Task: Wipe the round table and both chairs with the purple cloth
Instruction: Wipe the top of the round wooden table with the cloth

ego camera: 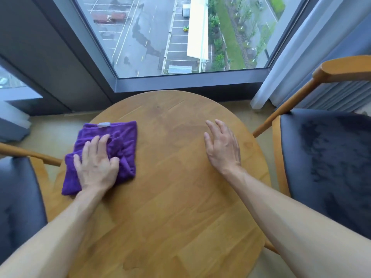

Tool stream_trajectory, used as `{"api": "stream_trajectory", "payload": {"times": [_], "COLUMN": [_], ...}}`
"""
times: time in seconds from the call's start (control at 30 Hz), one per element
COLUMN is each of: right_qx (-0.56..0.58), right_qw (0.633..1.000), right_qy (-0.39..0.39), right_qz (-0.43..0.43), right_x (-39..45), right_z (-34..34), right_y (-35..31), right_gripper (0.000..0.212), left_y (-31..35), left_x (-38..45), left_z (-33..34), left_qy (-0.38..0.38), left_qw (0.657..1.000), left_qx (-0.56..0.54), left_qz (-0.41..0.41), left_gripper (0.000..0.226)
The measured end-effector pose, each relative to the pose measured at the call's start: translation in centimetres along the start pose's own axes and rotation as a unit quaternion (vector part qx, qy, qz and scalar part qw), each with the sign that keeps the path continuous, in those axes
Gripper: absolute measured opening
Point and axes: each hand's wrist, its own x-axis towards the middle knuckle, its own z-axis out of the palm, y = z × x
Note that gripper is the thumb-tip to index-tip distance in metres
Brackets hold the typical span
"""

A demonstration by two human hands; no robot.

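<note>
The left hand (96, 167) presses flat, fingers spread, on the folded purple cloth (112, 145) at nine o'clock on the round table (170, 197). The right hand (222, 147) hovers open at three o'clock. The tabletop wipe is under way; sweeping rightward likely comes next, with both chairs pending.

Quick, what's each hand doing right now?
Left hand: open, pressing flat on the purple cloth.
Right hand: open, fingers relaxed, holding nothing.
</note>
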Motion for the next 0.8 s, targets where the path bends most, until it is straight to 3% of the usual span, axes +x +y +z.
{"api": "stream_trajectory", "payload": {"times": [0.07, 0.13, 0.27, 0.37, 0.53, 0.63, 0.8], "right_qx": [0.011, 0.016, 0.016, 0.024, -0.005, -0.002, 0.006], "right_qw": [1.0, 0.999, 0.997, 0.995, 0.998, 0.998, 1.0], "right_qy": [0.013, 0.025, 0.065, 0.087, 0.047, 0.042, 0.01], "right_qz": [0.009, 0.017, 0.039, 0.053, 0.046, 0.041, 0.011], "right_x": [-1.3, -2.7, -5.6, -7.8, -10.7, -11.6, -12.7], "right_z": [-0.5, -1.0, -2.2, -2.8, -1.4, 0.4, 2.5], "right_y": [0.6, 1.2, 2.5, 3.1, 2.1, -0.2, -3.2], "right_gripper": [0.045, 0.044, 0.044, 0.043, 0.046, 0.046, 0.047], "left_y": [3.9, 8.8, 18.8, 23.4, 18.8, 10.6, -4.9], "left_x": [0.2, -0.2, -5.9, -12.9, -17.8, -14.6, -7.6], "left_z": [1.2, 2.7, 5.6, 7.1, 7.2, 5.6, 1.6], "left_qy": [-0.007, -0.029, -0.06, -0.087, -0.07, -0.056, -0.033], "left_qw": [0.999, 0.999, 0.981, 0.932, 0.873, 0.889, 0.978], "left_qx": [-0.012, 0.004, 0.064, 0.066, 0.012, 0.051, 0.097], "left_qz": [-0.041, -0.022, 0.17, 0.345, 0.482, 0.452, 0.18], "left_gripper": [0.071, 0.068, 0.07, 0.075, 0.073, 0.065, 0.068]}}
